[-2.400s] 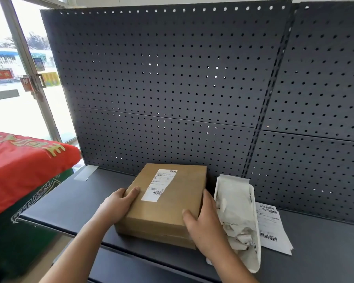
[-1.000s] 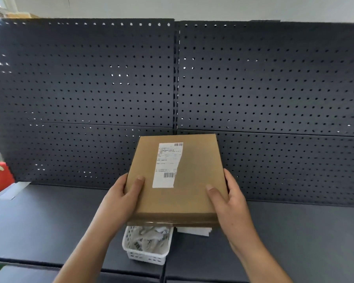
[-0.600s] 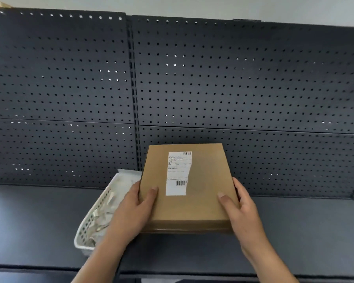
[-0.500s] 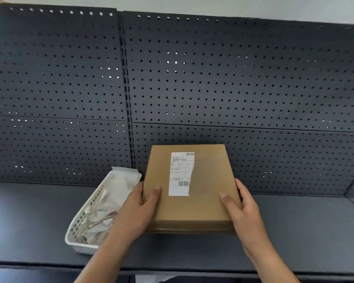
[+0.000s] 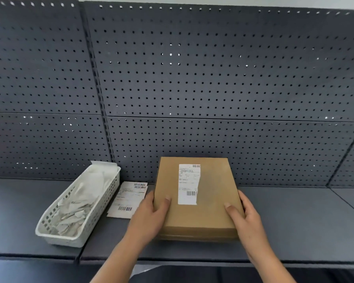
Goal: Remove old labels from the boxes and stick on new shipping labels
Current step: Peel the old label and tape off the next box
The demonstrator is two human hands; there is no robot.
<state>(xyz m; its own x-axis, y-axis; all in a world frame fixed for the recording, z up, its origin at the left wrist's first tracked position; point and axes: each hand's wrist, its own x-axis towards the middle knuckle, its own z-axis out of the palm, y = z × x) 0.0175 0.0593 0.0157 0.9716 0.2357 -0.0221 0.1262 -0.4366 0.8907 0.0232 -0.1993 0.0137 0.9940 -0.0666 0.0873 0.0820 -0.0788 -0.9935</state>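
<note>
A flat brown cardboard box (image 5: 209,219) is held over the middle of the dark shelf (image 5: 294,221), its far edge close to the perforated back panel (image 5: 192,78) and its near edge well short of the shelf's front edge. Whether its underside rests fully on the shelf cannot be told. A white shipping label (image 5: 188,183) with barcodes at top and bottom is stuck upright on the lid, left of centre; its right edge looks torn and uneven.

The box is clamped between both hands. The left hand (image 5: 149,217) is wrapped round the left side, thumb laid on the lid just beside the label's lower corner. The right hand (image 5: 246,218) is wrapped round the right side, thumb likewise on top.

Just left of the box, a few loose printed labels (image 5: 127,199) are stacked flat on the shelf, partly covered by the left hand. Further left, a white slotted basket (image 5: 102,201) is set at an angle, its far end towards the back panel. It is filled with crumpled paper scraps (image 5: 76,205).
</note>
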